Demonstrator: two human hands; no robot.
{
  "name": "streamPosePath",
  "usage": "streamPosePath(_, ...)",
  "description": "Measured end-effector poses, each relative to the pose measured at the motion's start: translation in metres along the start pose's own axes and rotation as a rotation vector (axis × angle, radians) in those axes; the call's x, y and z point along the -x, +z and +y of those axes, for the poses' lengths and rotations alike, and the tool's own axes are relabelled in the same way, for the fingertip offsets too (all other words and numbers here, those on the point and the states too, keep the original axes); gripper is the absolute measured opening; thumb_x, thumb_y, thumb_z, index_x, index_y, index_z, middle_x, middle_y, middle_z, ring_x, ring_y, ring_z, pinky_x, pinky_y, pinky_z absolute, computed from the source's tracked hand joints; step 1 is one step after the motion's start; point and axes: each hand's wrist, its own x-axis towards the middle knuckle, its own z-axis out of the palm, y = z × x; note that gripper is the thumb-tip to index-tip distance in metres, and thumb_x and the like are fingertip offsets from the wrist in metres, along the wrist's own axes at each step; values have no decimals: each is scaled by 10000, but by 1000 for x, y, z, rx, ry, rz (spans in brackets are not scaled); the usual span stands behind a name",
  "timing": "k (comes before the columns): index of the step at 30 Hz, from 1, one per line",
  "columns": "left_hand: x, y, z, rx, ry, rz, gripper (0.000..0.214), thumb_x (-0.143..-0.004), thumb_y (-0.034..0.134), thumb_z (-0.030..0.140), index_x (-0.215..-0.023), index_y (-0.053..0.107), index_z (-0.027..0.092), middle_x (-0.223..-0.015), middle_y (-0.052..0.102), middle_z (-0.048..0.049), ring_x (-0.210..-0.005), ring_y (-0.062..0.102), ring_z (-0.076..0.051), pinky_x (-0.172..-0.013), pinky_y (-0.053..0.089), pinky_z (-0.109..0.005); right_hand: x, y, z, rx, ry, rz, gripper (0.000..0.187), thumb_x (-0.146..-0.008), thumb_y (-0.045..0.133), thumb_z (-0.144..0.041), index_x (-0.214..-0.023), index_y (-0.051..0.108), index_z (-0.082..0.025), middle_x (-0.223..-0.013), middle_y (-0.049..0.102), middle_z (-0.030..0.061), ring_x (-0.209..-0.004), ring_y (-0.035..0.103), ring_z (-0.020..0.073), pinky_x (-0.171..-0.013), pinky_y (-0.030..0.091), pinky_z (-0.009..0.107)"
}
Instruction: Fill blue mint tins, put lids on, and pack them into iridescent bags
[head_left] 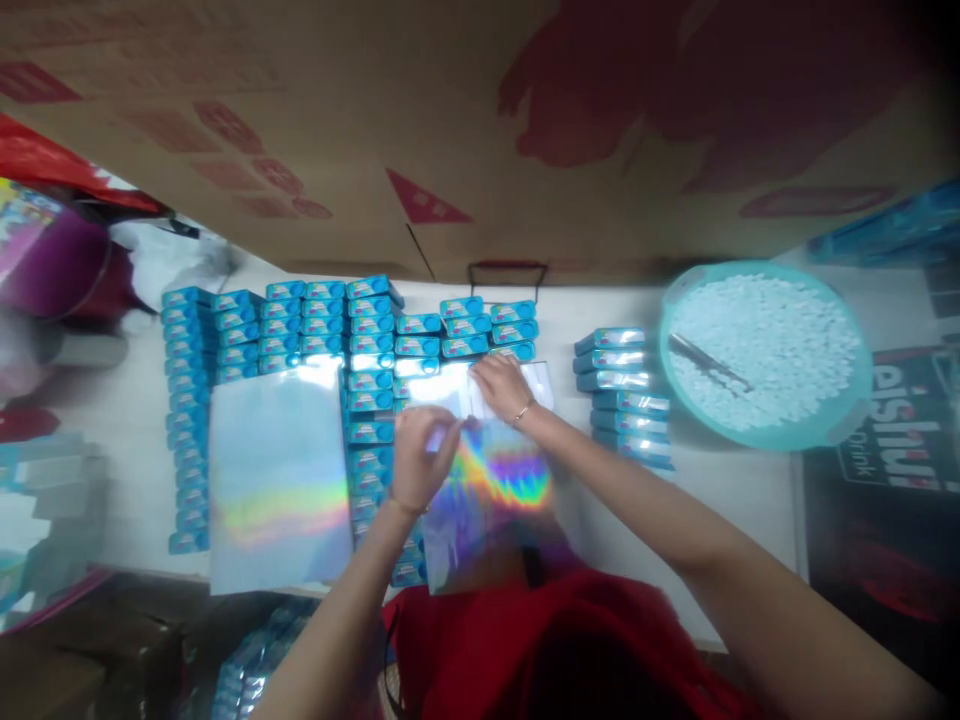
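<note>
A shiny holographic sheet (pixel 491 490) with rainbow glare lies in front of me, its near end reaching my red clothing. My left hand (pixel 422 452) is at its upper left, thumb and fingers pinched together on the film. On the sheet's upper part, my right hand (pixel 504 388) has its fingers bent and closed at the film. Blur hides the exact grip of both. A second holographic sheet (pixel 281 480) lies flat to the left, over rows of small blue boxes (pixel 371 385). More blue boxes peek out beneath and behind the sheet at my hands.
At the right, a pale green basin (pixel 840 420) holds many small white pieces, with metal tweezers (pixel 709 362) on top. A short stack of blue boxes (pixel 619 380) stands left of it. A large cardboard carton (pixel 337 130) walls off the back of the white table (pixel 739 490).
</note>
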Motion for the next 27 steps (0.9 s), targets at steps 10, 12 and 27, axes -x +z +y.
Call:
streamPosePath(10,-46,35,19,773,-584,372,266,-668,749,320,-723,532,175,-659,570,34,-649,560,-98,-695,446,-234,39,-48,-24,-859,310,160,403,-870,493,-580,-855,621,-199,-757,624,17,-734,585,173,-723,465,306)
streamPosePath(12,-52,48,19,766,-609,326,267,-655,752,328,-713,542,173,-653,570,32,-633,551,-97,-676,442,-232,39,-56,-18,-844,357,227,332,-864,537,-517,-756,582,-206,-680,578,-4,-675,548,158,-675,448,284)
streamPosePath(27,-156,130,9,-37,-303,250,128,-773,613,214,-663,552,192,-856,607,-30,-909,513,-229,-897,334,-422,-52,-92,99,84,282,186,206,-879,488,-278,-741,621,-204,-804,662,52,-831,552,221,-761,340,336)
